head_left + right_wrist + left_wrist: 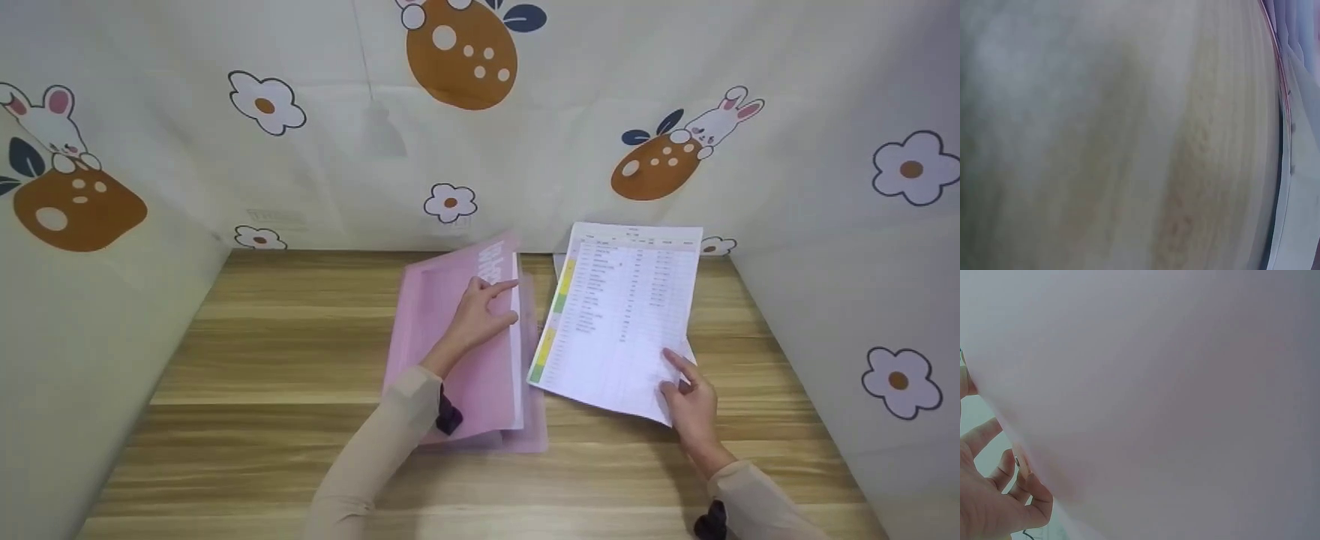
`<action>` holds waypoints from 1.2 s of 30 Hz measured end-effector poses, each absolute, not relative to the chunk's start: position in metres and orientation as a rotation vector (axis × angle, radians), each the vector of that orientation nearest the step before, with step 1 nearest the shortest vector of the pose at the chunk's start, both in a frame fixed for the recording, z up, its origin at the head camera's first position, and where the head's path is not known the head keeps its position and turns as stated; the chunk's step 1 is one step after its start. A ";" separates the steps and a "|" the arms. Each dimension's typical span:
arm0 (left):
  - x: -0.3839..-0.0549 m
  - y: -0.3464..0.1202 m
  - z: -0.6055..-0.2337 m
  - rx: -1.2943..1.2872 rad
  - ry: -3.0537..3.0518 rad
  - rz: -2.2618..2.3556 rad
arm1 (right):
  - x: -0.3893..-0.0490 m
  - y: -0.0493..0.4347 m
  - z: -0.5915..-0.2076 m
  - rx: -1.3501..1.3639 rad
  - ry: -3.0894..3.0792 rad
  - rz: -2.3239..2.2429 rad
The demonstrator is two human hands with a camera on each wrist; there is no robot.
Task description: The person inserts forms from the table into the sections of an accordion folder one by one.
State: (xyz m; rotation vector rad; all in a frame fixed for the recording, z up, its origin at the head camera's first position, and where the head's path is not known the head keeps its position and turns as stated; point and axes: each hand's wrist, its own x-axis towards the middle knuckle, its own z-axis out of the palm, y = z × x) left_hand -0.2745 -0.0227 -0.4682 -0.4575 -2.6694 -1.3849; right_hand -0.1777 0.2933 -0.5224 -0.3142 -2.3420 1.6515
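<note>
A pink file folder (431,315) with white lettering lies in the middle of the table, its upper cover and white-edged leaves raised off a translucent pink back cover (534,405). My left hand (476,319) holds the raised right edge between thumb and fingers. In the left wrist view the fingers (999,498) show at the edge of a pale pink sheet (1157,394) that fills most of the picture. To the right, my right hand (691,412) pinches the lower right corner of a printed table sheet (622,315) with yellow and green bands. The right wrist view shows no hand.
A wooden table (277,345) lies under everything. Part of another pale sheet (691,351) peeks out behind the printed one. Cream cloth walls (330,180) with rabbit, fruit and flower prints close in the back and both sides.
</note>
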 end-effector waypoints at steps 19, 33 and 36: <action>-0.275 -0.022 -0.467 -0.426 -2.702 -1.388 | -0.173 0.281 -0.530 -0.225 -2.400 1.679; -0.275 -0.021 -0.467 -0.387 -2.720 -1.405 | -0.175 0.266 -0.531 -0.218 -2.424 1.778; -0.275 -0.021 -0.467 -0.396 -2.713 -1.406 | -0.174 0.263 -0.531 -0.262 -2.418 1.820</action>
